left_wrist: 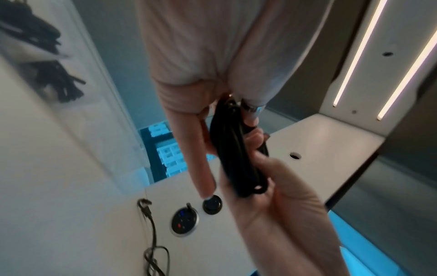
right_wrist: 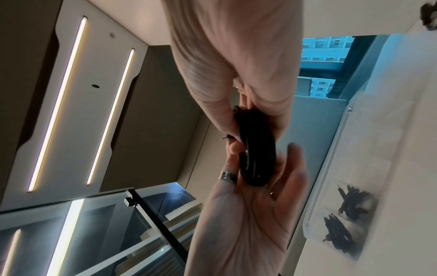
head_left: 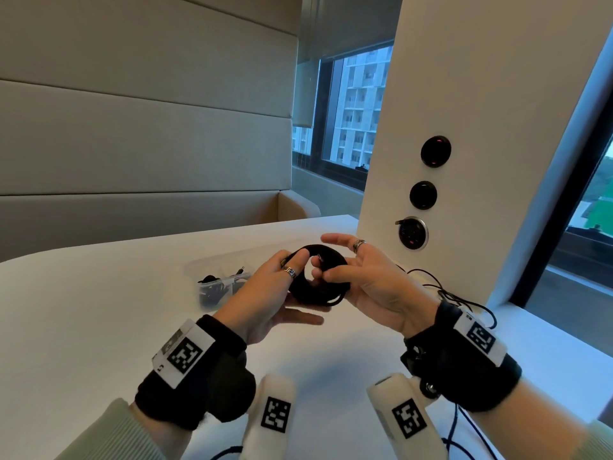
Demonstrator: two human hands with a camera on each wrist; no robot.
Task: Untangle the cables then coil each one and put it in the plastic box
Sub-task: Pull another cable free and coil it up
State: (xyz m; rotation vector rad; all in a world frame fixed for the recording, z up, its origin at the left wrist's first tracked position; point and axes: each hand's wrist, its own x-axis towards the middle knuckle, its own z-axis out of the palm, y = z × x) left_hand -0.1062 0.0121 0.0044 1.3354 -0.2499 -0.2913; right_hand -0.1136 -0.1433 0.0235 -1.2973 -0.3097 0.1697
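Note:
A black cable wound into a ring-shaped coil [head_left: 315, 295] is held above the white table [head_left: 99, 310] between both hands. My left hand [head_left: 300, 280] grips its left side, thumb on top and fingers underneath. My right hand [head_left: 331, 272] pinches its right side, with the other fingers spread; a small metal plug tip [head_left: 318, 258] pokes out inside the ring. The wrist views show the coil [left_wrist: 238, 158] [right_wrist: 257, 149] edge-on between the two palms. The clear plastic box [head_left: 207, 272] sits just left of my hands with coiled black cables [head_left: 215, 293] inside.
A thin loose black cable [head_left: 444, 293] trails over the table at the right, beside a white pillar [head_left: 431, 94] with round sockets [head_left: 413, 232]. More cable [head_left: 454, 433] hangs near the front edge. A padded bench wall [head_left: 132, 144] lies beyond the table.

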